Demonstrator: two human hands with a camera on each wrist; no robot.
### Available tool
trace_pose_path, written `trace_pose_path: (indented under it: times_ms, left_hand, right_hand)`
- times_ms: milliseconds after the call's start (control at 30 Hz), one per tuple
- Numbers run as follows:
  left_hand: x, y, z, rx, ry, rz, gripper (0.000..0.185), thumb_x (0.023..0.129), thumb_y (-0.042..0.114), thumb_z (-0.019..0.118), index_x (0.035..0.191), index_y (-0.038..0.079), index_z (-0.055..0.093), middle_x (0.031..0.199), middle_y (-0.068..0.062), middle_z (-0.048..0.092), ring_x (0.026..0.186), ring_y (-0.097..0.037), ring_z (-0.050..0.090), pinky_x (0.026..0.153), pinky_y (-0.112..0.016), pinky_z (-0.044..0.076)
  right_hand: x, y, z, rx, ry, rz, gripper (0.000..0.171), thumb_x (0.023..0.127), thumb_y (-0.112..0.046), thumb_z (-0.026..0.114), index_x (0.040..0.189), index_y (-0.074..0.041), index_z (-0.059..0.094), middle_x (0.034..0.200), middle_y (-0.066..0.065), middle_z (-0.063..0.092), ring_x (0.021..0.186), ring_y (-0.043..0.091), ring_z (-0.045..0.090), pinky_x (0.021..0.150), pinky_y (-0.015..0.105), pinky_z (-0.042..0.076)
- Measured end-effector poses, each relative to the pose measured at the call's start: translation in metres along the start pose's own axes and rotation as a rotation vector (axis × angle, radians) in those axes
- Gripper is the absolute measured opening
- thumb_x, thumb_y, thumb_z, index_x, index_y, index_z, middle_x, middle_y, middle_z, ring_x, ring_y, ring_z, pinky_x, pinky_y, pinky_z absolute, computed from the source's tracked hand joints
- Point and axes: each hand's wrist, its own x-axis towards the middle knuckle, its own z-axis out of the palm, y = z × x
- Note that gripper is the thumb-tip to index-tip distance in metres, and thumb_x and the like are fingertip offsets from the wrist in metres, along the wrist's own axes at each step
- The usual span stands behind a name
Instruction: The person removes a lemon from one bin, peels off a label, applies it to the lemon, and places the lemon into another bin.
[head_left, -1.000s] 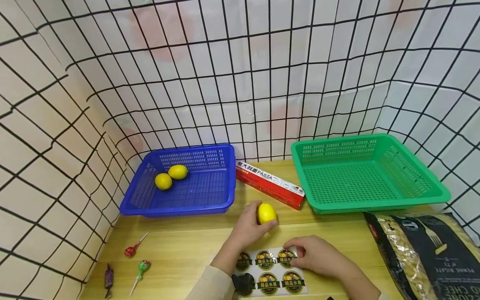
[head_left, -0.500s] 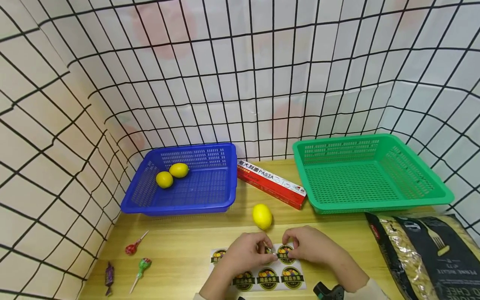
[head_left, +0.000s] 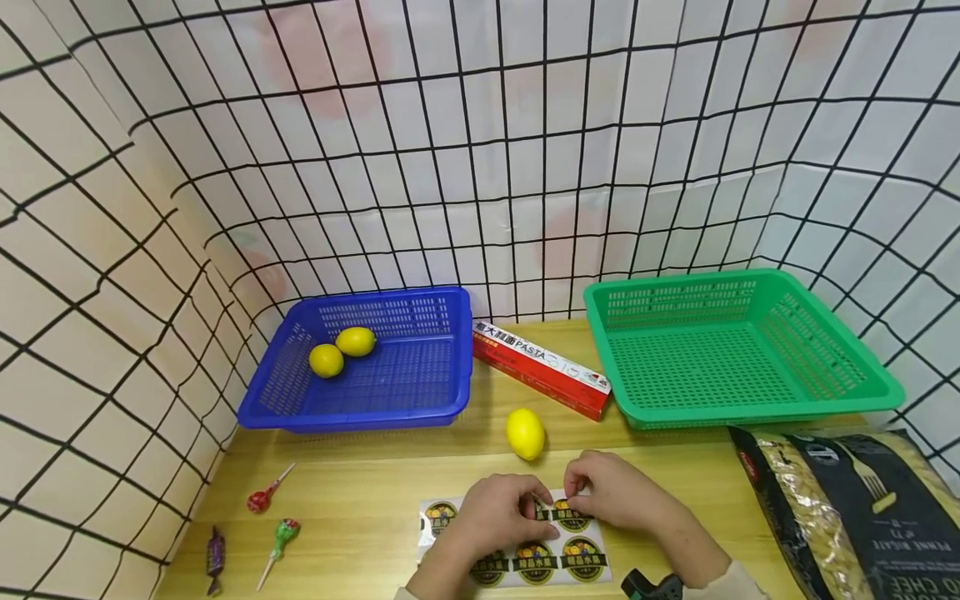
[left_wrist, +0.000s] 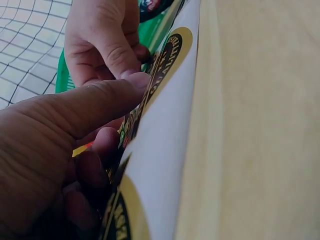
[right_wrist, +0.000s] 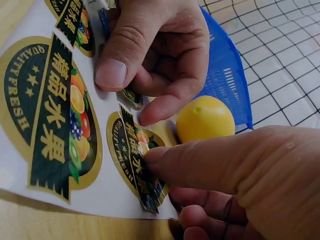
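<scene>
Fingers (right_wrist: 175,165) of your right hand (head_left: 630,496) pinch the top-right fruit sticker (right_wrist: 132,162); whether your left hand (head_left: 497,512) grips anything, I can't tell. The lemon (head_left: 525,433) lies just beyond both.

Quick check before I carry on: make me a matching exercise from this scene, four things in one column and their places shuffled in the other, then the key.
Things
1. sticker sheet
2. pasta box
3. pair of lemons
4. bag of penne

Places
A. inside the blue basket
B. under the left hand and right hand
C. at the far right, in front of the green basket
D. slanting between the two baskets

Pairs: 1-B, 2-D, 3-A, 4-C
</scene>
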Motion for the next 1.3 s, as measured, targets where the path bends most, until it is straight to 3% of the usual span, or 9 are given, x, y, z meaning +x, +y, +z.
trace_pose_path:
  times_ms: [167, 367, 600, 733, 833, 1067, 1167, 1300]
  left_hand:
    - [0.0, -0.001, 0.0, -0.011, 0.009, -0.001, 0.027, 0.077, 0.041, 0.088, 0.097, 0.03, 0.073, 0.064, 0.024, 0.055, 0.054, 0.006, 0.047, 0.058, -0.016, 0.039]
    - [-0.001, -0.002, -0.001, -0.018, 0.026, -0.006, 0.039, 0.078, 0.047, 0.086, 0.107, 0.026, 0.07, 0.068, 0.024, 0.056, 0.057, 0.006, 0.048, 0.061, -0.016, 0.041]
    - [-0.004, -0.005, 0.0, -0.292, 0.116, 0.056, 0.011, 0.097, 0.031, 0.07, 0.096, 0.02, 0.071, 0.08, 0.01, 0.068, 0.064, 0.005, 0.052, 0.059, -0.016, 0.047]
    - [-0.004, -0.004, -0.004, -0.471, 0.179, 0.013, 0.013, 0.097, 0.028, 0.07, 0.095, 0.016, 0.07, 0.085, 0.001, 0.068, 0.061, 0.0, 0.054, 0.053, -0.018, 0.048]
    - [-0.004, -0.002, -0.009, -0.575, 0.212, -0.033, 0.017, 0.097, 0.029, 0.07, 0.095, 0.012, 0.068, 0.085, -0.001, 0.064, 0.056, -0.003, 0.052, 0.048, -0.018, 0.045]
    - [0.001, 0.003, -0.017, -0.651, 0.248, -0.065, 0.017, 0.098, 0.026, 0.069, 0.1, 0.009, 0.068, 0.083, -0.001, 0.061, 0.053, -0.003, 0.045, 0.045, -0.016, 0.037]
    - [0.008, 0.007, -0.024, -0.666, 0.328, -0.059, 0.019, 0.098, 0.023, 0.069, 0.104, 0.005, 0.069, 0.091, -0.007, 0.065, 0.053, -0.003, 0.046, 0.046, -0.016, 0.037]
    - [0.018, 0.011, -0.034, -0.777, 0.448, -0.085, 0.023, 0.096, 0.015, 0.071, 0.11, -0.001, 0.065, 0.095, -0.013, 0.066, 0.053, -0.004, 0.048, 0.047, -0.016, 0.04]
  right_hand:
    - [0.0, 0.001, -0.004, 0.128, -0.04, 0.031, 0.013, 0.092, -0.016, 0.073, 0.085, -0.021, 0.062, 0.078, -0.01, 0.059, 0.071, 0.002, 0.052, 0.064, 0.022, 0.045]
    - [0.001, -0.002, -0.011, 0.247, 0.002, 0.048, 0.009, 0.096, -0.021, 0.07, 0.093, -0.018, 0.062, 0.083, -0.005, 0.061, 0.076, 0.007, 0.055, 0.068, 0.022, 0.049]
    - [0.004, -0.003, -0.007, 0.343, -0.02, 0.02, 0.015, 0.097, -0.026, 0.07, 0.105, -0.013, 0.066, 0.092, 0.0, 0.064, 0.081, 0.008, 0.059, 0.07, 0.023, 0.052]
    - [0.004, -0.002, -0.008, 0.42, 0.065, 0.078, 0.03, 0.096, -0.025, 0.071, 0.119, -0.008, 0.063, 0.102, 0.007, 0.063, 0.087, 0.015, 0.063, 0.071, 0.024, 0.056]
    - [0.005, -0.002, -0.01, 0.454, 0.124, 0.083, 0.028, 0.096, -0.021, 0.071, 0.119, -0.005, 0.064, 0.099, 0.01, 0.065, 0.084, 0.018, 0.064, 0.07, 0.026, 0.058]
    - [0.013, -0.011, -0.015, 0.53, 0.221, 0.022, 0.014, 0.098, -0.012, 0.067, 0.107, -0.001, 0.065, 0.089, 0.013, 0.066, 0.075, 0.014, 0.065, 0.069, 0.031, 0.06]
    - [0.021, -0.015, -0.018, 0.553, 0.278, 0.008, 0.012, 0.098, -0.008, 0.067, 0.107, -0.001, 0.065, 0.086, 0.014, 0.066, 0.072, 0.014, 0.065, 0.069, 0.032, 0.06]
    - [0.036, -0.019, -0.019, 0.6, 0.325, 0.032, 0.015, 0.098, -0.009, 0.067, 0.109, 0.001, 0.064, 0.089, 0.02, 0.066, 0.075, 0.021, 0.068, 0.071, 0.033, 0.061]
